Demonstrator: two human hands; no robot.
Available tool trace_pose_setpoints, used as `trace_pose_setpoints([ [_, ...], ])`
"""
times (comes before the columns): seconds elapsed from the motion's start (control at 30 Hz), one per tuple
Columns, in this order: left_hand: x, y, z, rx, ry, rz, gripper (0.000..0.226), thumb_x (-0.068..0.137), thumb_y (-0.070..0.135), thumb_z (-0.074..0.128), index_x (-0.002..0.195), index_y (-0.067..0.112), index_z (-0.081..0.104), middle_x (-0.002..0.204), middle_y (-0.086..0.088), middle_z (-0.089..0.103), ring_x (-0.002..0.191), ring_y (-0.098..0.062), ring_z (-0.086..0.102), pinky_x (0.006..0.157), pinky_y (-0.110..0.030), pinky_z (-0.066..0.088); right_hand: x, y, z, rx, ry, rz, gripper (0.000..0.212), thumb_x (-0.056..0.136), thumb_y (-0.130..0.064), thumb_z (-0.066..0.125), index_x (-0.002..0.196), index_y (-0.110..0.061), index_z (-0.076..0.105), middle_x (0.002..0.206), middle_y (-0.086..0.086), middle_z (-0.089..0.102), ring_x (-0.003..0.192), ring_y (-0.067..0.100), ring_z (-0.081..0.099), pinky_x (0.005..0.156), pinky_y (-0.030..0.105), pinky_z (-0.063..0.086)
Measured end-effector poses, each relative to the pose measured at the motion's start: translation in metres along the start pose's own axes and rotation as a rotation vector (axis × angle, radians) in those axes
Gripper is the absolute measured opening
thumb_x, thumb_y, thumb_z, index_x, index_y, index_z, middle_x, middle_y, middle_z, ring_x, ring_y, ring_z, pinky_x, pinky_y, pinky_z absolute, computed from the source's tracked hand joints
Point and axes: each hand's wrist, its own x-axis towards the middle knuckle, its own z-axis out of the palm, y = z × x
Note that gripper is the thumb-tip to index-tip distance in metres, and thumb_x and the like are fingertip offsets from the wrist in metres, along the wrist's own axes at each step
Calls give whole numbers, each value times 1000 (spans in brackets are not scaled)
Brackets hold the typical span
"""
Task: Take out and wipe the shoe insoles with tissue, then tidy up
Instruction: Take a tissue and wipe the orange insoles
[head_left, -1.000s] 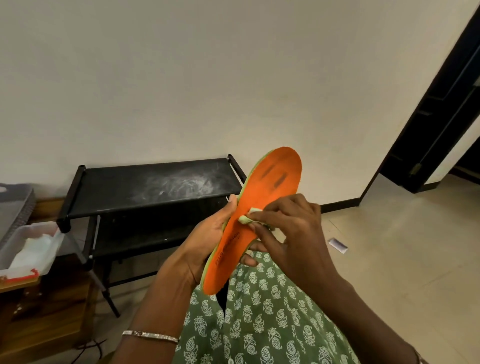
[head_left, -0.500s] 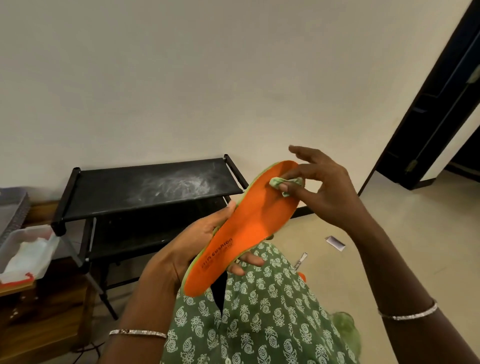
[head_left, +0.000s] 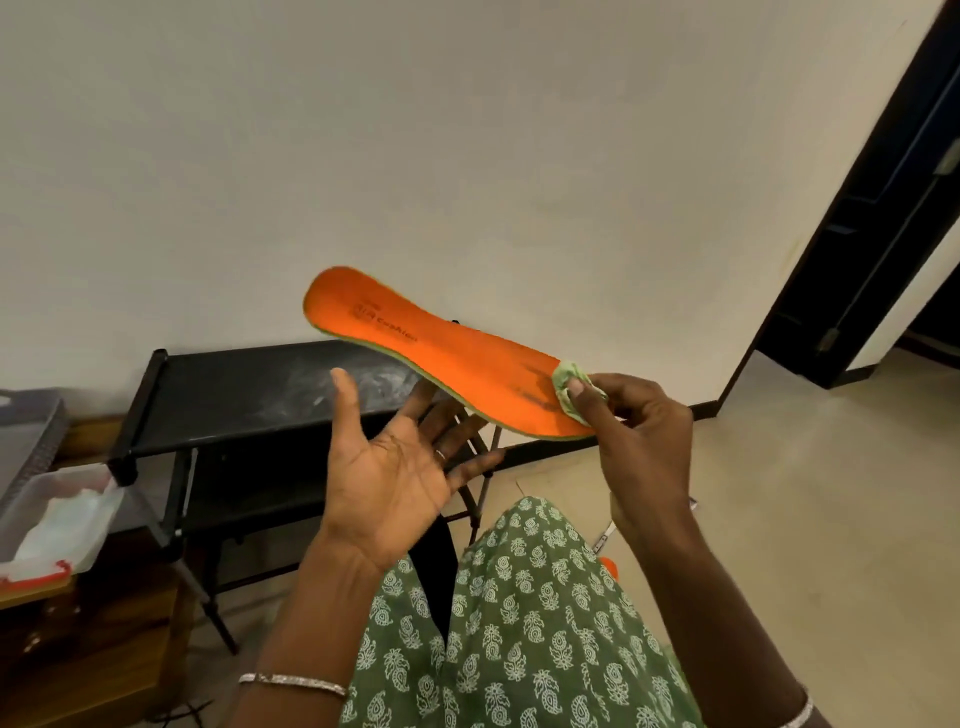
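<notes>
A room in a home, a black two-shelf rack (head_left: 260, 395) standing against a cream wall (head_left: 467, 130) at 9 o'clock, a dark door frame (head_left: 857, 218) rising at 2 o'clock, pale floor (head_left: 805, 493) stretching at 4 o'clock, a plastic tub (head_left: 31, 499) sitting on a wooden cabinet (head_left: 78, 649) at 8 o'clock

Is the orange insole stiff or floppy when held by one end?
Likely fairly stiff: the right hand pinches one end and the orange insole juts out, barely curving. Probably light, as that pinch alone seems to carry it.

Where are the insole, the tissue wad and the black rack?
insole (head_left: 452, 358): head view, middle of orange face.
tissue wad (head_left: 565, 373): head view, crumpled top part.
black rack (head_left: 234, 400): head view, top shelf surface.
</notes>
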Motion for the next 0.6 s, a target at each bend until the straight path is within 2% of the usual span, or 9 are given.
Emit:
trace_pose_setpoints([
  [0.03,-3,-6,1,-116,-21,25,91,79,86,42,137,17,56,143,-18,45,133,-34,45,112,-60,36,-7,0,4,-7,-3,0,20,76,-27,83,93,-18,77,100,-1,71,91,14,67,73,28,53],
  [0.07,1,-7,11,-85,10,42,91,79,82,48,140,15,54,145,-20,45,133,-34,45,115,-61,31,-14,0,7,-16,-21,-3,19,77,-27,83,93,-19,77,100,-3,70,91,13,67,74,28,54],
  [0.13,1,-13,18,-70,64,88,87,80,72,53,145,15,49,149,-21,47,135,-35,48,115,-60,31,-27,0,13,-54,-81,-23,20,77,-28,82,95,-20,77,102,-4,68,93,9,66,75,25,55],
  [0.23,10,-7,14,-162,102,181,78,88,65,50,149,17,44,144,-22,52,137,-38,47,113,-61,33,-39,1,19,-145,-143,-60,19,78,-29,81,96,-23,76,105,-8,64,96,2,62,74,16,52],
  [0.37,22,-10,19,-165,97,225,67,95,62,46,137,10,53,117,-25,60,124,-42,54,113,-64,31,-41,2,24,-305,-142,-185,17,81,-32,79,96,-33,72,112,-11,59,104,5,57,75,15,52],
  [0.43,30,-5,22,-152,96,197,67,95,64,45,132,10,55,110,-22,61,121,-43,56,113,-64,31,-36,3,25,-444,-71,-319,17,82,-33,78,98,-30,74,115,-7,59,107,9,50,79,10,44],
  [0.47,35,-3,24,-145,82,190,68,94,65,44,130,9,55,109,-22,61,120,-43,57,112,-64,32,-33,3,26,-498,-34,-378,16,83,-33,78,98,-28,75,113,-5,60,106,10,47,81,14,45],
  [0.53,43,0,30,-134,51,167,67,94,65,43,126,7,55,108,-21,61,119,-43,57,112,-62,34,-25,0,29,-551,13,-458,15,85,-29,76,99,-22,75,105,-4,64,101,12,48,78,34,50],
  [0.6,49,0,38,-147,-5,140,64,95,64,42,121,7,56,107,-21,62,121,-43,56,113,-60,34,-17,-6,34,-569,18,-497,13,87,-24,74,99,-18,75,99,-2,66,96,16,54,75,32,47],
])
